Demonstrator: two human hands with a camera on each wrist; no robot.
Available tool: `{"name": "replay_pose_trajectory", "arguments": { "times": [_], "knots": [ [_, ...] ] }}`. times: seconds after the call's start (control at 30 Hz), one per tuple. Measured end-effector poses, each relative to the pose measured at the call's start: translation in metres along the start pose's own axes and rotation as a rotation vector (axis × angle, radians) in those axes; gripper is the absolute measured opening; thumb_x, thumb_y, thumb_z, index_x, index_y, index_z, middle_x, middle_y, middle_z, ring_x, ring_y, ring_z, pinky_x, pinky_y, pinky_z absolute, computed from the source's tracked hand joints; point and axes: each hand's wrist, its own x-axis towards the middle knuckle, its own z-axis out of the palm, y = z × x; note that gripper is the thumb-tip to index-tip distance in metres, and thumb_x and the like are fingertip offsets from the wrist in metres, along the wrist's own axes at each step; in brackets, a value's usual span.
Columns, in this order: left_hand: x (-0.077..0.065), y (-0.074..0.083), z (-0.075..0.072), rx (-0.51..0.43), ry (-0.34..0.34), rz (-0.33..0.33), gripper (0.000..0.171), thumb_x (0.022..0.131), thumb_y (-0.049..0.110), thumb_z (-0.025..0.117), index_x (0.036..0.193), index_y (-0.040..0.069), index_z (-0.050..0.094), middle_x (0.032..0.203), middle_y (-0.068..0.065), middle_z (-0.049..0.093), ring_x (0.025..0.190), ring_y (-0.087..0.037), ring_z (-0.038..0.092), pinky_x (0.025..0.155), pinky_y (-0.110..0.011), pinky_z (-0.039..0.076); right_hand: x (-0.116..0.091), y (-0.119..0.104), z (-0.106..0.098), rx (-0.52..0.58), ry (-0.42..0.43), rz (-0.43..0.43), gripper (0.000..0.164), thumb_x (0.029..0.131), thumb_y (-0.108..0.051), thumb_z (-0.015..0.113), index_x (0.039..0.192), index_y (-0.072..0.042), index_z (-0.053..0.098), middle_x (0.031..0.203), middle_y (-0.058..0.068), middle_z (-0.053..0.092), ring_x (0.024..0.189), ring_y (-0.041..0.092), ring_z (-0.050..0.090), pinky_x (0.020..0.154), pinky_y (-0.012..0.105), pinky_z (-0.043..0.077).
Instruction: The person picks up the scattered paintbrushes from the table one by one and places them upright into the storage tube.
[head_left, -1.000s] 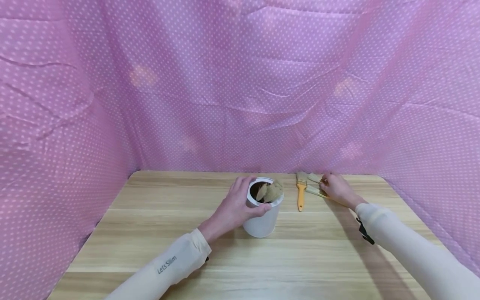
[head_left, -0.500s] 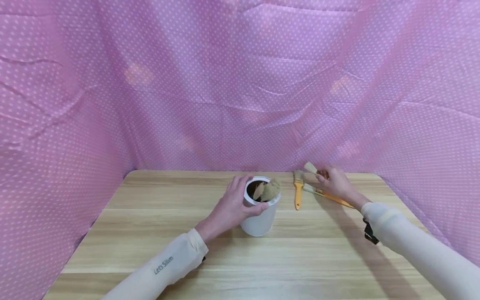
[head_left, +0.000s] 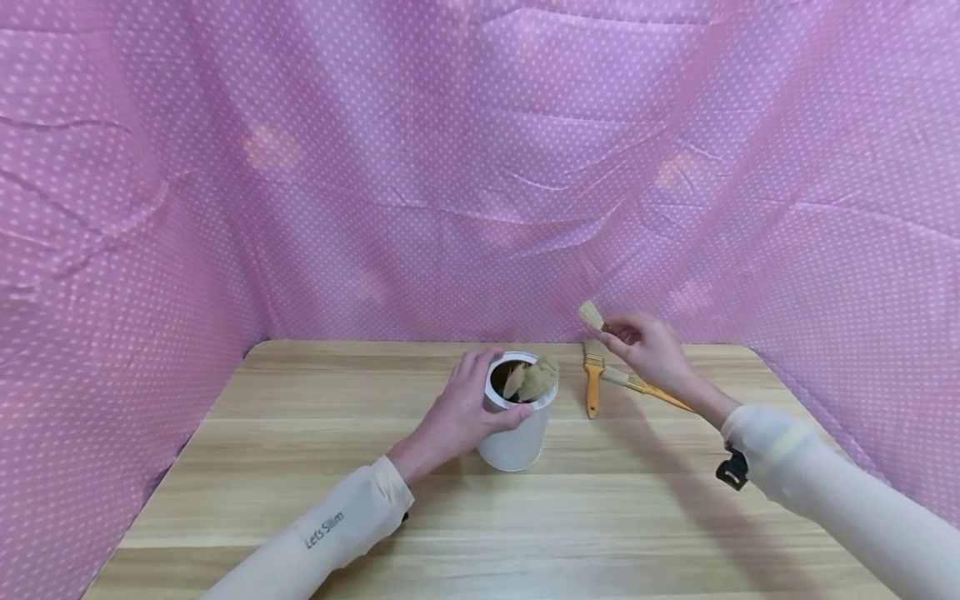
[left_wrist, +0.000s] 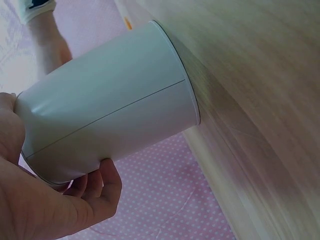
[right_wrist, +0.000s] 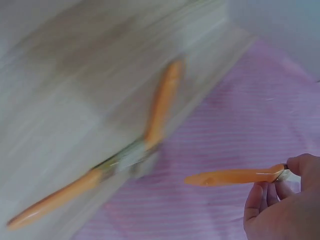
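A white cylindrical canister (head_left: 517, 442) stands upright on the table. My left hand (head_left: 468, 404) grips it around the top, thumb on the near side of the rim. Tan bristle heads (head_left: 538, 379) stick up out of its dark inside; their lower parts are hidden. To the right, my right hand (head_left: 656, 350) pinches a paintbrush (right_wrist: 230, 176) near its metal band, above the table. Its pale bristles point up and left in the head view, and its orange handle shows in the right wrist view. Below it lie two more orange-handled paintbrushes, one upright-pointing (head_left: 592, 392), one slanted (head_left: 663, 395).
The wood-grain table (head_left: 315, 442) ends at a far edge just behind the brushes. Pink dotted cloth (head_left: 420, 208) hangs behind and at both sides of it.
The right hand has lifted a paintbrush from the pile at the back right and moved it up and left toward the canister. The left hand still holds the canister.
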Motion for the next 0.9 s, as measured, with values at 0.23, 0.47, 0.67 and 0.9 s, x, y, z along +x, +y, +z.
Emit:
{"name": "replay_pose_trajectory", "arguments": {
  "times": [0.23, 0.47, 0.67, 0.9],
  "knots": [
    [0.001, 0.000, 0.000, 0.014, 0.004, 0.008, 0.098, 0.081, 0.064, 0.076, 0.155, 0.013, 0.036, 0.140, -0.004, 0.043, 0.127, -0.020, 0.042, 0.100, -0.046, 0.045, 0.004, -0.046, -0.003, 0.116, 0.081, -0.101, 0.024, 0.095, -0.015, 0.075, 0.115, -0.002, 0.071, 0.098, 0.005, 0.070, 0.086, 0.020, 0.066, 0.076, 0.024, 0.053],
    [0.002, -0.001, -0.001, 0.005, -0.006, -0.006, 0.099, 0.081, 0.063, 0.077, 0.156, 0.014, 0.035, 0.141, -0.004, 0.043, 0.127, -0.020, 0.042, 0.100, -0.046, 0.045, 0.004, -0.089, -0.013, 0.313, 0.085, -0.067, 0.025, 0.098, -0.018, 0.072, 0.117, -0.003, 0.070, 0.101, 0.009, 0.072, 0.088, 0.021, 0.068, 0.078, 0.024, 0.055],
    [0.003, -0.002, -0.002, -0.002, -0.009, -0.011, 0.099, 0.081, 0.065, 0.076, 0.155, 0.014, 0.035, 0.139, -0.002, 0.043, 0.125, -0.019, 0.042, 0.099, -0.046, 0.046, 0.008, -0.124, -0.021, 0.523, 0.085, 0.017, 0.031, 0.097, -0.027, 0.072, 0.118, -0.003, 0.070, 0.103, 0.014, 0.072, 0.093, 0.024, 0.068, 0.083, 0.032, 0.056],
    [0.005, -0.004, -0.002, 0.002, -0.016, -0.006, 0.100, 0.080, 0.067, 0.075, 0.155, 0.015, 0.035, 0.141, -0.004, 0.043, 0.127, -0.019, 0.041, 0.099, -0.046, 0.045, 0.012, -0.156, -0.018, 0.796, 0.117, 0.015, 0.030, 0.097, -0.018, 0.073, 0.119, 0.002, 0.067, 0.105, 0.019, 0.070, 0.090, 0.027, 0.066, 0.089, 0.037, 0.054]
  ]
}}
